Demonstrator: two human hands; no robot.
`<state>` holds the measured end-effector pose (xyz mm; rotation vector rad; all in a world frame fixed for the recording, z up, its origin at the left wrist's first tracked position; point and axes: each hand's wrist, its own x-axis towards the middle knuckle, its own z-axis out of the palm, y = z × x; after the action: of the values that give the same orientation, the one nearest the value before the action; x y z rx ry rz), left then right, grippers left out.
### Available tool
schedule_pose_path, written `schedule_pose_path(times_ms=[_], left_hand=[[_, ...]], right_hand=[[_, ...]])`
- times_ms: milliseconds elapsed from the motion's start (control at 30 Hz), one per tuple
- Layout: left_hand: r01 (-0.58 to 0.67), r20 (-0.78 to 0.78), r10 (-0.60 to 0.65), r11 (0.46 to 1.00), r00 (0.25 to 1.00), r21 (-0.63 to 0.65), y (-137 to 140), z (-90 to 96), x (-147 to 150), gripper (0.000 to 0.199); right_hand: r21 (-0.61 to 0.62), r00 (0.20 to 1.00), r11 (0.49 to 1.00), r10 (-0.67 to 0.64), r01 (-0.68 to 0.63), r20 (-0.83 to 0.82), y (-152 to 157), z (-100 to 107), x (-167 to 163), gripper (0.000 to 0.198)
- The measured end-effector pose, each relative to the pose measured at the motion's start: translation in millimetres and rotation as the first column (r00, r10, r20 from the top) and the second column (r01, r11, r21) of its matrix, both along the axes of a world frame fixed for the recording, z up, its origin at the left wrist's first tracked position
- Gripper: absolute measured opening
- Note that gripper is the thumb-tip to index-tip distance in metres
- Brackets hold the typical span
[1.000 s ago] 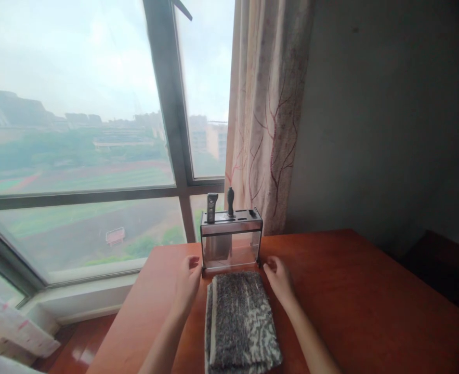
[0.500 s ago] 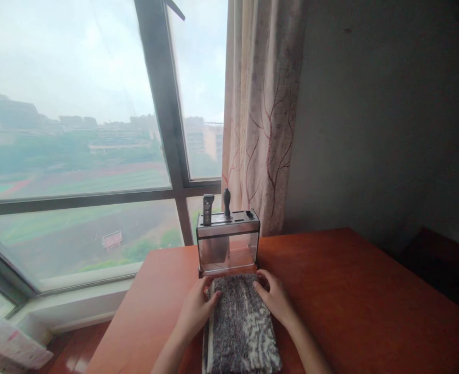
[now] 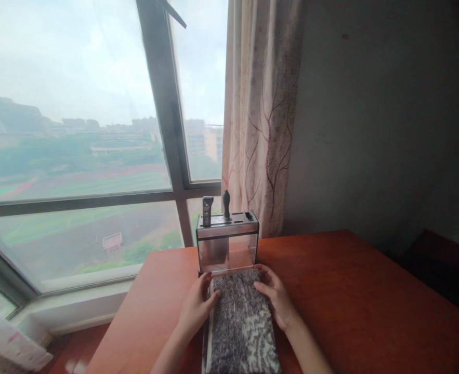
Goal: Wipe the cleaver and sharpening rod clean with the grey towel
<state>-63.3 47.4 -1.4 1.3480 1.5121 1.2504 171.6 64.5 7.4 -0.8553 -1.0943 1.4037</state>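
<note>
A folded grey-and-white patterned cloth (image 3: 240,322) with a fuzzy surface lies on the table in front of me. A pale layer and a dark edge show along its left side; what they belong to I cannot tell. My left hand (image 3: 199,305) grips the far left corner, thumb on top and fingers curled round the edge. At the far right corner, my right hand (image 3: 276,296) holds the cloth the same way, its fingertips partly hidden. Just beyond the cloth stands a clear-fronted knife block (image 3: 243,246) with a black knife handle (image 3: 226,203) and a grey handle (image 3: 207,210) upright in it.
The reddish-brown wooden table (image 3: 338,291) reaches out to the right and ends at the left above a window ledge (image 3: 84,301). Behind it are a large window (image 3: 73,130), a patterned curtain (image 3: 262,114) and a dark wall (image 3: 362,130).
The far edge of the cloth and my right hand have shifted slightly away from me and a little left. My left hand has barely moved, and the knife block stands as before.
</note>
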Motion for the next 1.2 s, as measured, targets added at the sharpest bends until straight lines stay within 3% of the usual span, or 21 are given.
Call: schedule_pose_path(times_ms=[133, 300, 400, 500, 667, 800, 867, 1000, 1100, 1200], left_hand=[[0.087, 0.274, -0.059, 0.992, 0.96, -0.092, -1.3, 9.5, 5.4, 0.071], [0.282, 0.647, -0.062, 0.928, 0.76, -0.243, -18.9, 26.0, 24.0, 0.057], [0.334, 0.743, -0.033, 0.906, 0.669, -0.261, -29.4, 36.3, 31.3, 0.053], [0.311, 0.792, 0.027, 0.911, 0.61, -0.27, -32.8, 43.2, 28.9, 0.054], [0.245, 0.827, 0.075, 0.937, 0.557, -0.249, -31.9, 45.3, 21.0, 0.056], [0.212, 0.788, 0.089, 0.939, 0.609, -0.27, -30.3, 45.6, 21.5, 0.056], [0.182, 0.745, 0.096, 0.942, 0.66, -0.283, -29.5, 45.5, 22.7, 0.054], [0.183, 0.697, 0.04, 0.953, 0.716, -0.243, -27.9, 43.1, 25.4, 0.049], [0.165, 0.648, 0.0, 0.967, 0.762, -0.194, -24.2, 38.8, 25.8, 0.047], [-0.003, 0.46, 0.04, 0.997, 0.887, -0.08, -16.0, 34.4, 19.8, 0.044]], right_hand=[[-0.054, 0.986, 0.998, 0.034, -0.043, -0.166, -3.7, 3.0, 0.9, 0.048], [-0.15, 0.93, 0.982, 0.051, -0.113, -0.363, -6.5, 1.0, -2.3, 0.056], [-0.153, 0.888, 0.974, 0.082, -0.168, -0.452, -7.4, 4.5, -3.0, 0.056], [-0.084, 0.874, 0.96, 0.204, -0.267, -0.441, -10.5, 10.6, -3.2, 0.053], [-0.119, 0.833, 0.867, 0.415, -0.484, -0.365, -20.2, 3.0, -5.3, 0.064], [-0.149, 0.785, 0.791, 0.528, -0.593, -0.323, -23.8, -7.8, -4.1, 0.07], [-0.153, 0.787, 0.781, 0.561, -0.606, -0.256, -24.1, -6.4, -3.4, 0.072], [-0.198, 0.852, 0.829, 0.512, -0.523, -0.103, -24.6, 3.8, -7.2, 0.06], [-0.24, 0.885, 0.854, 0.43, -0.462, -0.176, -24.0, 5.7, -13.6, 0.047], [-0.273, 0.889, 0.862, 0.344, -0.426, -0.303, -21.7, 0.4, -20.0, 0.039]])
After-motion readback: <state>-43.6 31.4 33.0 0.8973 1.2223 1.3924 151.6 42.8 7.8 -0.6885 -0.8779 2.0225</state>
